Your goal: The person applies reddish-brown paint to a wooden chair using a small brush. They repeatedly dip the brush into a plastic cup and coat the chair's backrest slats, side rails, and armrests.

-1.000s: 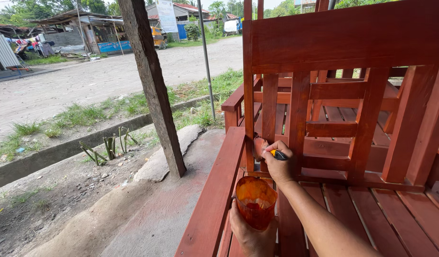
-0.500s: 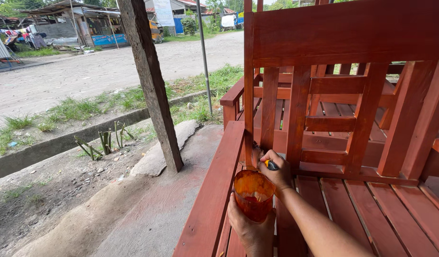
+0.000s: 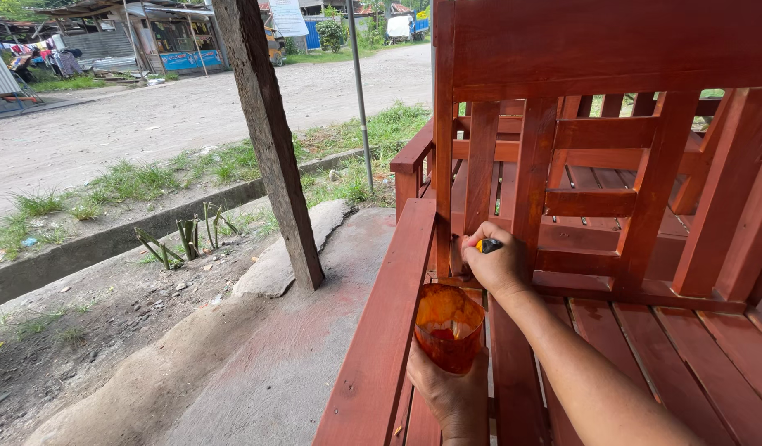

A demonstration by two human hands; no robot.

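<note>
Paintbrush [image 3: 488, 245] in right hand [image 3: 492, 264]; one stain cup [image 3: 448, 327] in left hand [image 3: 451, 392].

1. The brush [image 3: 488, 245] is mostly buried in the right hand [image 3: 492, 266]; bristles can't be seen.
2. Left hand [image 3: 447, 395] gets chopped off at the bottom edge.
3. The bench [image 3: 612, 49] runs out of frame on the right.

A white rectangular sign [image 3: 289, 16] hangs at the top, just right of the wooden post [image 3: 269, 140]. Far left, a long blue banner [image 3: 187, 59] with pale markings runs along a roadside stall front.
</note>
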